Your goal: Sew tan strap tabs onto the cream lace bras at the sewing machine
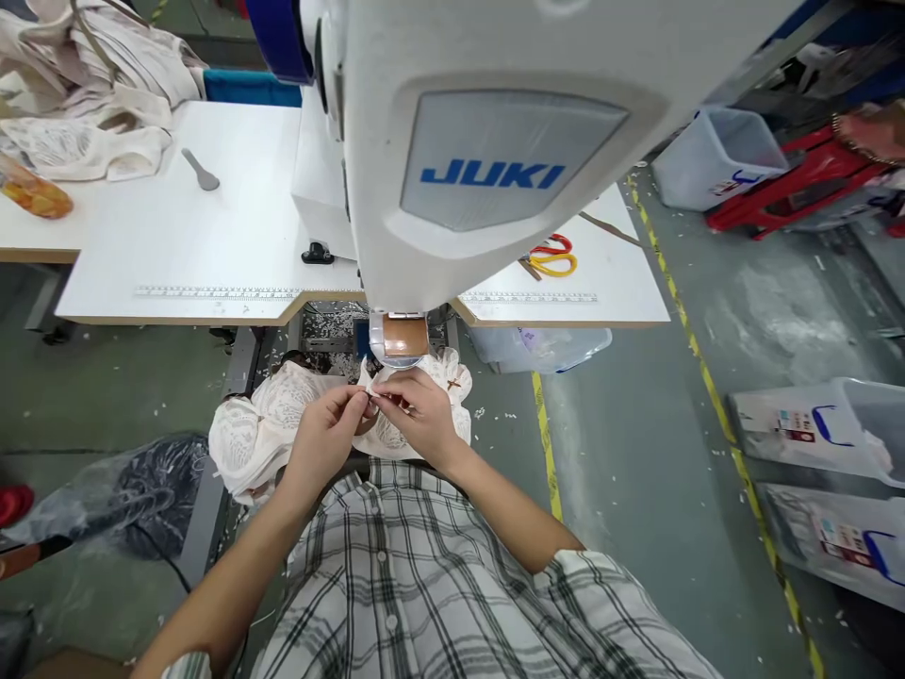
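A pale pink lace bra point(272, 420) hangs in front of the sewing machine point(487, 57), its cups spread to either side of my hands. My left hand point(332, 420) pinches a small edge of the bra between thumb and forefinger. Close against it, my right hand point(419, 410) grips the same piece from the other side, fingertips nearly touching the left ones. The machine's head with its brown-backed clear guard point(405, 339) sits just above and beyond my fingers. What exactly lies between the fingertips is too small to make out.
Scissors point(555, 256) with red and yellow handles lie on the white table point(240, 207), right of the machine. Grey snips or a spoon-like tool point(201, 172) and piled bras point(91, 141) are left. Plastic bins point(813, 424) stand on the floor at right.
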`<state>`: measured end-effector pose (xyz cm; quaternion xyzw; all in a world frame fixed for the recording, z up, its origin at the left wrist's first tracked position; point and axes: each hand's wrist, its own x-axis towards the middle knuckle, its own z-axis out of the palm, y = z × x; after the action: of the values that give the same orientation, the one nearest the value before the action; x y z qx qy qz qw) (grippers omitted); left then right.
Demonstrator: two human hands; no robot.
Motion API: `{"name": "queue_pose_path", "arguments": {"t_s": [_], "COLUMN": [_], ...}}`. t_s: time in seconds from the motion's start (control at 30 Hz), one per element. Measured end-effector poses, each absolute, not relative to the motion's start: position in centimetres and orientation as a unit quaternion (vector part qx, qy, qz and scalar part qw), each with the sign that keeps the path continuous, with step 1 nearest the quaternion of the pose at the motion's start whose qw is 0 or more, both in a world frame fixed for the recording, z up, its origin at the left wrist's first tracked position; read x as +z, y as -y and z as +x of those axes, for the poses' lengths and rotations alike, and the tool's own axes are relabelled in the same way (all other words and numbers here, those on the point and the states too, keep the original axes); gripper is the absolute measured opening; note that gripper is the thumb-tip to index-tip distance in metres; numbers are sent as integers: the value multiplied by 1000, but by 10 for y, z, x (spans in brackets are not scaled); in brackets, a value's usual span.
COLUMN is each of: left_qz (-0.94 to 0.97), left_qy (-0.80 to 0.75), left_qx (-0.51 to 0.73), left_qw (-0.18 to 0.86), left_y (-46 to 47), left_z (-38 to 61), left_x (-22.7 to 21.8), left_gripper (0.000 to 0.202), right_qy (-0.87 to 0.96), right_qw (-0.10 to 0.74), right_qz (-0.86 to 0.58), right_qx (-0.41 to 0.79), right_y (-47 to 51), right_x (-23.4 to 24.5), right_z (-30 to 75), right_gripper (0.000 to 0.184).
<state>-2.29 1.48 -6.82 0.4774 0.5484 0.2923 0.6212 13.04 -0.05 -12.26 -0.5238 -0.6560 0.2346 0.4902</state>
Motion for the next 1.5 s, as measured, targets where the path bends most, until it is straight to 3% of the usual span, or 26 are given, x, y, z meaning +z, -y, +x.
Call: {"name": "queue_pose_path", "arguments": {"t_s": [0.1, 0.2, 0.3, 0.4, 0.53, 0.73, 0.87, 0.97, 1.17, 1.23, 1.37, 1.5], "left_qz": [521, 554, 553, 570, 572, 503, 421, 360, 312, 303, 296, 290], "left_qy": [-561, -574, -595, -580, -562, -533, -511, -497, -480, -485, -497, -506], "left_qx": [271, 251, 236, 212, 201, 231, 241, 262, 280, 282, 282, 279], "left_qw": [584, 548, 533, 542, 562, 640, 710, 745, 771, 770, 766, 763], "left_y": [-21, -27, -31, -33, -31, -28, -24, -23, -24, -26, -30, -34], "left_z": [-18, -20, -28, -34, -31, -23, -26, -30, -28, -24, -19, -19], "left_x": [-75, -86, -98, -100, -89, -68, -60, -62, -65, -65, -66, -70], "left_gripper": [39, 42, 43, 45, 47, 42, 35, 30, 27, 29, 32, 35], "right_qy": [700, 778, 754, 666, 677, 699, 659, 621, 625, 634, 653, 626], "right_qw": [480, 403, 269, 223, 123, 10, 21, 92, 165, 147, 79, 142], "right_qz": [-502, -461, -594, -712, -725, -712, -752, -778, -761, -750, -734, -738], "right_qx": [166, 143, 85, 12, 39, 58, 14, -17, 55, 122, 171, 207], "right_y": [4, -9, -50, -100, -147, -132, -84, -40, -10, -24, -57, -70], "right_x": [-130, -136, -127, -100, -72, -80, -95, -100, -92, -85, -56, -12], "right_z": [132, 160, 234, 330, 417, 428, 410, 394, 365, 366, 383, 399], "right_gripper": [13, 15, 28, 49, 48, 53, 51, 48, 43, 45, 31, 43]}}
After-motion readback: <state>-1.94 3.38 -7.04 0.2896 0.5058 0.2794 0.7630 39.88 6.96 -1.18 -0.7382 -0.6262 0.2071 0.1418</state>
